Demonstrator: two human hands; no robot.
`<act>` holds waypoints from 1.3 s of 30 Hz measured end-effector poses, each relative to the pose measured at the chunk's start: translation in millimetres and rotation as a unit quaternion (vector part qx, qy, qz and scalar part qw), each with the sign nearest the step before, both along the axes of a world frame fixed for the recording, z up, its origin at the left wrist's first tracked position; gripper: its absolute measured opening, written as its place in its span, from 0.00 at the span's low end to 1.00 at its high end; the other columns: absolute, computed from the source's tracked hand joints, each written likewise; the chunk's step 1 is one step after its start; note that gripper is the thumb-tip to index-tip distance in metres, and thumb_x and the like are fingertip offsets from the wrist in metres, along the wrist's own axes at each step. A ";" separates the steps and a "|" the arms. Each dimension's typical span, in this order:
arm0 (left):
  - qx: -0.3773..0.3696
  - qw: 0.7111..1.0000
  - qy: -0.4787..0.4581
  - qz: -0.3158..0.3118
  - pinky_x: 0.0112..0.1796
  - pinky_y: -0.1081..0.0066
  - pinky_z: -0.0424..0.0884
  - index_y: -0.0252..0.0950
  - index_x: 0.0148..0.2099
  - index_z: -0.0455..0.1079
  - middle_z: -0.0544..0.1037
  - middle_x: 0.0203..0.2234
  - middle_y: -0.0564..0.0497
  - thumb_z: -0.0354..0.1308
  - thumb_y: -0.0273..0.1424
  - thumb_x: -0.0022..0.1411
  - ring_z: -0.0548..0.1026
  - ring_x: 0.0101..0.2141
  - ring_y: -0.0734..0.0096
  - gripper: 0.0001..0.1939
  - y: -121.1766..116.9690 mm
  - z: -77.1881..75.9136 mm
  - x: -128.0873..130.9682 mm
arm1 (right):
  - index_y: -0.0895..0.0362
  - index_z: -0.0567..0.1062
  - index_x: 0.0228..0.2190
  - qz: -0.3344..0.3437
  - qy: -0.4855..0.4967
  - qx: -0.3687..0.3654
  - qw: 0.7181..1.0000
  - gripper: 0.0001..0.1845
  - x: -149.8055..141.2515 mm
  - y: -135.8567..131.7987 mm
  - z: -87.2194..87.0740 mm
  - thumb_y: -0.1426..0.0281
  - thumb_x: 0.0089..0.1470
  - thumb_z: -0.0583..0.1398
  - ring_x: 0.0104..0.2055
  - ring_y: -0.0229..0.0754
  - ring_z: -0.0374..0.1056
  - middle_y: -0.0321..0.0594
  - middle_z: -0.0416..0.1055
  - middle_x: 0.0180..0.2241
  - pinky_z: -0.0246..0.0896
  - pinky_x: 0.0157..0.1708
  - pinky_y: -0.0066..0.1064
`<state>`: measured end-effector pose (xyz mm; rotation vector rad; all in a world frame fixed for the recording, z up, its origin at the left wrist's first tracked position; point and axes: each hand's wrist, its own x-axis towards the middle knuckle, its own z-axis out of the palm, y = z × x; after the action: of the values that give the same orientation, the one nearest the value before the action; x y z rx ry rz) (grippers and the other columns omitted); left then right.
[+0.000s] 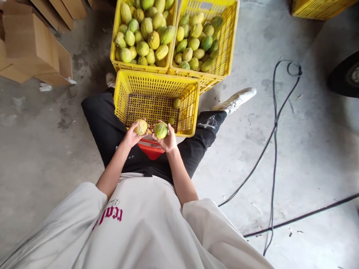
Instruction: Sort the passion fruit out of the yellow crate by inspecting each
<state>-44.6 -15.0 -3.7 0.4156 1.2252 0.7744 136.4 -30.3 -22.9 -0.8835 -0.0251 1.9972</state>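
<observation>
My left hand [134, 135] is closed around a pale yellow, roundish fruit [140, 127]. In my right hand [168, 140] sits a green fruit with yellowish streaks [160, 130], its thumb along the right side. Both fruits are held side by side, a small gap apart, over the near edge of a yellow plastic crate [157, 77]. Inside that crate, toward its right end, lie two small yellow-green fruits, one near the far wall [177, 103] and one near the front [171, 121]. The exact kind of fruit I cannot tell.
Behind stand two more yellow crates, left [114, 45] and right [231, 41], heaped with green and yellow fruits. Cardboard boxes [30, 41] are at the upper left. Black cable [275, 123] loops across the concrete floor on the right. A wheel [346, 76] stands at the right edge.
</observation>
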 end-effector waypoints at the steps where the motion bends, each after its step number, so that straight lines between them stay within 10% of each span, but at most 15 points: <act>1: 0.010 1.000 0.007 -0.006 0.48 0.65 0.84 0.36 0.60 0.72 0.84 0.49 0.40 0.45 0.54 0.75 0.85 0.47 0.61 0.30 -0.1 1.3 -1.0 | 0.51 0.72 0.47 0.004 0.001 0.006 1.000 0.18 0.0 0.2 2.5 0.53 0.61 0.58 0.49 0.50 0.80 0.43 0.81 0.43 0.82 0.46 0.42; 7: 0.033 0.996 0.065 -0.060 0.54 0.56 0.83 0.32 0.68 0.68 0.81 0.59 0.36 0.23 0.43 0.76 0.80 0.61 0.53 0.39 0.8 9.5 -5.7 | 0.52 0.73 0.49 0.022 -0.001 0.030 0.999 0.22 4.2 -0.2 6.4 0.56 0.55 0.57 0.59 0.57 0.76 0.47 0.81 0.46 0.79 0.55 0.56; 22: 0.021 0.997 0.042 -0.056 0.46 0.60 0.82 0.34 0.66 0.67 0.83 0.51 0.37 0.35 0.56 0.72 0.84 0.50 0.54 0.39 -0.8 9.7 -2.6 | 0.48 0.68 0.47 0.019 -0.011 0.037 0.999 0.20 -2.4 -3.7 -11.2 0.67 0.55 0.66 0.56 0.47 0.80 0.38 0.82 0.47 0.82 0.49 0.39; 30: -0.049 0.976 -0.164 0.131 0.38 0.67 0.81 0.33 0.58 0.74 0.85 0.40 0.41 0.41 0.41 0.77 0.84 0.40 0.61 0.26 1.9 11.7 -1.5 | 0.52 0.74 0.50 -0.019 0.055 0.016 0.998 0.20 3.7 -1.2 -6.8 0.62 0.56 0.59 0.61 0.54 0.76 0.44 0.84 0.48 0.75 0.61 0.57; 39: -0.068 0.953 -0.232 0.184 0.28 0.75 0.77 0.35 0.55 0.76 0.83 0.36 0.43 0.42 0.43 0.81 0.81 0.29 0.69 0.24 1.2 14.0 1.4 | 0.52 0.75 0.50 -0.016 0.073 0.025 0.997 0.16 6.5 -3.3 -24.0 0.61 0.63 0.65 0.41 0.42 0.81 0.37 0.84 0.42 0.82 0.38 0.31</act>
<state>-43.2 -13.8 10.4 -0.1167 0.9095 1.0299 142.9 -33.6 -46.9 -0.6992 0.0215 2.0168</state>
